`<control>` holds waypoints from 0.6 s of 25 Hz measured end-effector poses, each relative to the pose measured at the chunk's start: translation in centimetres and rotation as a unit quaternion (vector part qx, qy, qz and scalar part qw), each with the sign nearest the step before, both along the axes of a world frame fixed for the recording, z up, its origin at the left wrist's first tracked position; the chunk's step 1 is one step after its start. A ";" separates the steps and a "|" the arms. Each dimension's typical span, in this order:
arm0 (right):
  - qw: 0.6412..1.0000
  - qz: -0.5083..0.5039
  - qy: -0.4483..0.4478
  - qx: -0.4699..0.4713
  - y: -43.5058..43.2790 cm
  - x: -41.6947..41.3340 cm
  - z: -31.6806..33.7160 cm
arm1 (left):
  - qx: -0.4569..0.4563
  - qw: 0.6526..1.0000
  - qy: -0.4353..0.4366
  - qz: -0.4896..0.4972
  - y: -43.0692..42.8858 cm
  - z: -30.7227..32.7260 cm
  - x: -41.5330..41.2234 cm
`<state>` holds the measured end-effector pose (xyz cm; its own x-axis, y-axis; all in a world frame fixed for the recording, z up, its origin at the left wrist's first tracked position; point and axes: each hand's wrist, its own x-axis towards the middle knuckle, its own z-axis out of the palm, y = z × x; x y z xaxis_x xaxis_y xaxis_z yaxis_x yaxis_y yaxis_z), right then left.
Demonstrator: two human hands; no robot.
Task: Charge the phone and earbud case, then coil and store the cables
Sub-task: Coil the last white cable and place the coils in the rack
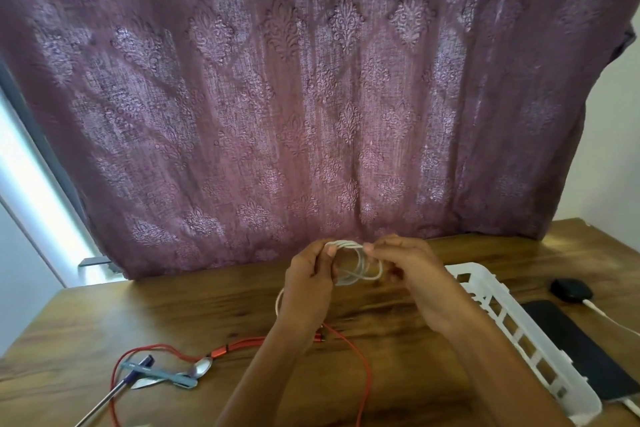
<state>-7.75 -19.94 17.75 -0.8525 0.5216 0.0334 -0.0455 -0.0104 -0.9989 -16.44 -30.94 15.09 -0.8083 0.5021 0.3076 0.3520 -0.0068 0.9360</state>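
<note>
The fingers [328, 251] of the left hand [308, 282] are curled round the left side of a coiled white cable [346, 245]. The fingers [374, 248] of the right hand [414, 274] are closed together, pinching the top of the same coil. The 2 hands hold the coil upright above the worktop [173, 315], near its far edge and in front of a purple curtain [311, 97]. A loose bit of the white cable curves down behind the left wrist.

A red cable [365, 367] lies on the worktop under the forearms and runs left towards a pen [162, 374] and a spoon [202, 367]. To the right stands a white basket [519, 326]. Beyond it a dark phone [568, 340] lies flat, with a black earbud case [571, 289] just behind it and a white lead [599, 310] at the case's near side.
</note>
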 end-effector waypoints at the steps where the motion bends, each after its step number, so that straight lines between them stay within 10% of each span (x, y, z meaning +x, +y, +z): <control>1: 1.000 0.007 -0.003 -0.013 0.1 0.0 0.1 | -0.007 1.000 0.005 -0.005 0.0 0.1 0.2; 12: 0.992 -0.053 0.054 0.098 0.4 0.2 0.6 | -0.041 0.998 0.014 0.036 0.0 0.8 -0.1; 15: 0.947 -0.120 0.062 0.292 0.9 -0.1 0.4 | -0.052 0.998 -0.005 0.034 0.2 0.7 0.0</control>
<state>-7.89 -19.02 18.15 -0.6831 0.5614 0.4672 -0.0935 0.5672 -0.8183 -16.44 -30.77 15.79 -0.8442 0.4746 0.2490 0.3393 0.1138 0.9338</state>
